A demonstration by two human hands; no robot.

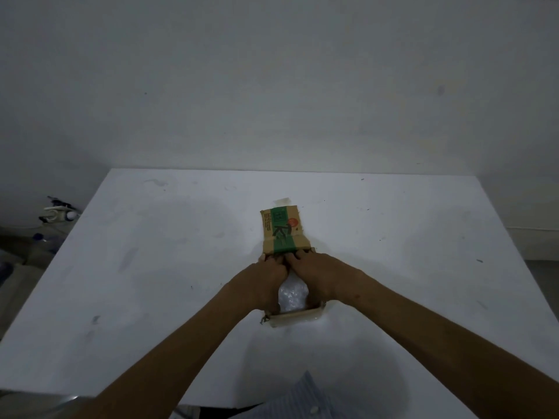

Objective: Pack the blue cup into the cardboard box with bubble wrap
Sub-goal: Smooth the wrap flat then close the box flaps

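Left hand [269, 276] and right hand [316, 272] lie, fingers curled, on the bubble wrap [292, 294] inside the box [298, 317] (grip unclear; cup hidden, presumably wrapped); lid [282, 231] open, closing left.

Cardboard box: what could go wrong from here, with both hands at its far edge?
1. The bubble wrap bulges up between the left hand and the right hand, so the printed flap of the cardboard box may not shut flat.
2. The blue cup is hidden, so thin spots in its wrapping would go unnoticed.
3. The box looks crumpled at its near left corner and might give way under hard pressing.
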